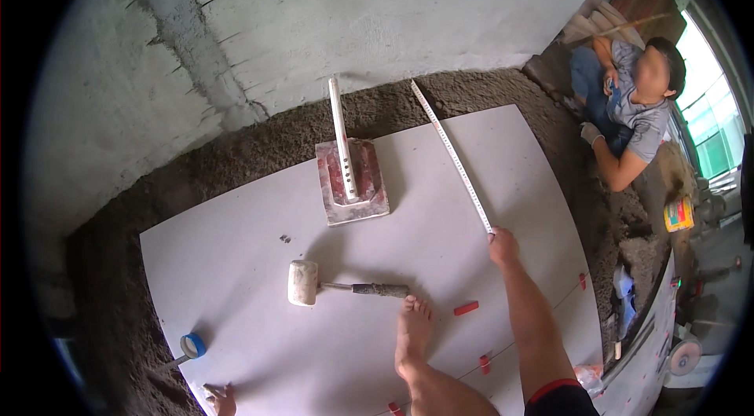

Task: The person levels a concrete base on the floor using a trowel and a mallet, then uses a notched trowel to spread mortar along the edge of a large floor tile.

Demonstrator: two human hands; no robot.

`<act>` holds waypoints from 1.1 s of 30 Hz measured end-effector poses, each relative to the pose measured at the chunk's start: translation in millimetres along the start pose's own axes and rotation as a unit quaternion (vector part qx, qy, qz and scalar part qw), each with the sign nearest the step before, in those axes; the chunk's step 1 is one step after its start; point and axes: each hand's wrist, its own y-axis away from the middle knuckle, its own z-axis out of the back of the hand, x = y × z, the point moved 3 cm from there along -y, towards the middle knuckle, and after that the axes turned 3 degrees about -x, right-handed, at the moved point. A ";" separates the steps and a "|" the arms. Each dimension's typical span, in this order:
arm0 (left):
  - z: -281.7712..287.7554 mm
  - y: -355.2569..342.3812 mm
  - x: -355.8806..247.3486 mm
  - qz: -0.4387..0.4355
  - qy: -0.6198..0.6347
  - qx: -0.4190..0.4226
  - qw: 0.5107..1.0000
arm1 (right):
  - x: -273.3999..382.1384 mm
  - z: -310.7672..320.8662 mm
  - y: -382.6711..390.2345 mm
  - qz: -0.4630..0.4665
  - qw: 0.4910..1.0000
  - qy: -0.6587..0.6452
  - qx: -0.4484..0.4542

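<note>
1. The white measuring tape (pixel 453 157) lies straight, its long axis slanting across the large pale tile (pixel 236 259) from the right hand (pixel 503 246) up and slightly left, its far end at the mortar bed (pixel 298 119) near the wall (pixel 353 15).
2. The tape runs forward from the right hand's fingers, right of the red-based trowel-like tool (pixel 352 180) and well apart from the white-headed mallet (pixel 302 282).
3. The right hand grips the tape's near end in a closed grasp, forearm reaching up from the lower edge.
4. The left hand (pixel 223 400) is low at the tile's left edge, below the blue-rimmed round object (pixel 192 345); I cannot tell whether it holds anything.
</note>
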 end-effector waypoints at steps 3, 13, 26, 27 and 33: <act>19.2 12.9 -11.2 -0.005 -0.007 0.027 1.000 | 0.6 -3.4 2.1 -0.018 0.999 0.025 0.013; 66.8 62.3 -39.4 -0.005 -0.033 0.093 0.995 | 13.1 9.4 1.6 -0.029 0.997 0.062 0.042; 70.3 64.8 -40.8 0.035 0.055 0.085 0.994 | -12.5 -23.1 -1.3 0.033 0.998 0.045 -0.030; 74.0 66.6 -43.8 0.038 0.024 0.084 0.995 | -13.1 -26.5 -1.6 0.041 0.996 0.060 -0.052; 88.1 77.1 -53.7 0.052 0.011 0.085 0.995 | -21.3 -38.9 -5.5 0.042 0.999 0.031 -0.015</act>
